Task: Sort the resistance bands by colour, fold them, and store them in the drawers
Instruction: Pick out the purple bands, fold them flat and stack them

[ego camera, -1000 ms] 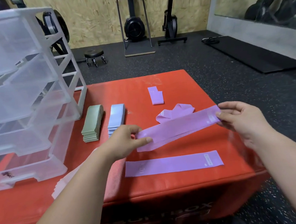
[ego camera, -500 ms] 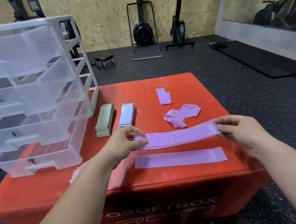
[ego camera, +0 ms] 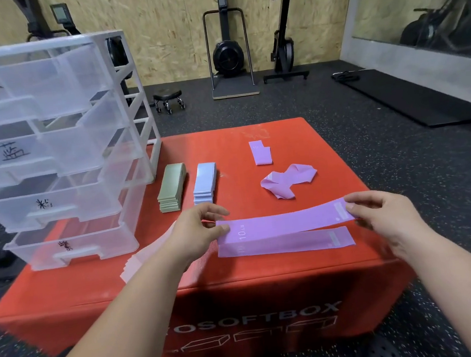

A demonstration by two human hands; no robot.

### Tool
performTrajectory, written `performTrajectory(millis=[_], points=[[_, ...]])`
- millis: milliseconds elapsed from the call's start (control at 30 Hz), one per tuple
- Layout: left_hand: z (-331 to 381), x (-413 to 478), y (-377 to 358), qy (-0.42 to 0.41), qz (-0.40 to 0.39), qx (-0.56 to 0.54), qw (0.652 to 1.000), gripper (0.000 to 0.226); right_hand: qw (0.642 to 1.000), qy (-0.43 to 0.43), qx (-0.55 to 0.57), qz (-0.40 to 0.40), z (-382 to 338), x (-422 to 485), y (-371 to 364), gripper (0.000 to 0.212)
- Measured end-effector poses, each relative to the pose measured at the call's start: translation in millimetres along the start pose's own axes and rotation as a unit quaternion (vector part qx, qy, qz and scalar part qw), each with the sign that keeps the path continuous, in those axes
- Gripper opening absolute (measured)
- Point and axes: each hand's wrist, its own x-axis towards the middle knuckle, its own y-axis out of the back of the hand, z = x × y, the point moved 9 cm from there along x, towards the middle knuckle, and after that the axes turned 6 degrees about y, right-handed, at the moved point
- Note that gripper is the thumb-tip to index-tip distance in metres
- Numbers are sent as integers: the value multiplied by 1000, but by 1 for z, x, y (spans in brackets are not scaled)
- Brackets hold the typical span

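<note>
A purple band [ego camera: 285,223] is stretched flat between my hands, just above a second purple band [ego camera: 286,243] lying flat on the red box [ego camera: 240,294]. My left hand [ego camera: 196,232] pinches its left end and my right hand [ego camera: 383,215] pinches its right end. A crumpled purple band [ego camera: 287,181] and a folded purple band [ego camera: 260,152] lie further back. Folded green bands [ego camera: 171,191] and folded blue bands [ego camera: 205,186] form two stacks. Pale pink bands [ego camera: 141,261] lie partly under my left forearm. The clear drawer unit [ego camera: 52,157] stands at the left with its drawers pulled out.
The red box stands on dark rubber flooring. Behind it are a small wheeled stool [ego camera: 168,98], upright gym machines [ego camera: 228,51] against a wooden wall, and a black mat [ego camera: 411,95] at the right.
My hands have lowered the held purple band toward the flat one on the box and levelled it. The camera has tilted up, showing more of the drawer unit.
</note>
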Motion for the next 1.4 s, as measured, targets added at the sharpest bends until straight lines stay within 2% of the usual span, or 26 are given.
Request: performTrajectory(millis=[167,400,567,767,867,933,1000,1100,1167,1400], points=[[-6,-2,-1,-8,41,31,999,29,995,19,-100,-12,10,-3,5,18],[-4,-3,-8,-39,80,156,984,27,951,84,-296,-34,7,-9,-8,16],[0,-3,-16,-75,75,219,970,31,930,101,-349,-56,13,-5,-15,21],[-2,-3,-32,-127,26,325,937,39,887,147,-429,-88,16,-8,-21,23],[5,-4,-33,-165,27,360,918,37,880,161,-437,-88,11,-5,-20,23],[8,-3,-31,-177,11,362,915,37,889,161,-415,-113,7,-2,-20,30],[7,-3,-32,-180,-29,363,914,42,889,159,-392,-176,5,-2,-23,45],[-5,-4,-38,-163,-105,391,900,63,846,176,-420,-276,14,-8,-31,61],[-8,-4,-39,-164,-113,403,893,65,828,187,-445,-286,17,-8,-31,57],[-3,1,-36,-192,-90,404,890,57,819,211,-455,-278,13,-4,-31,40]])
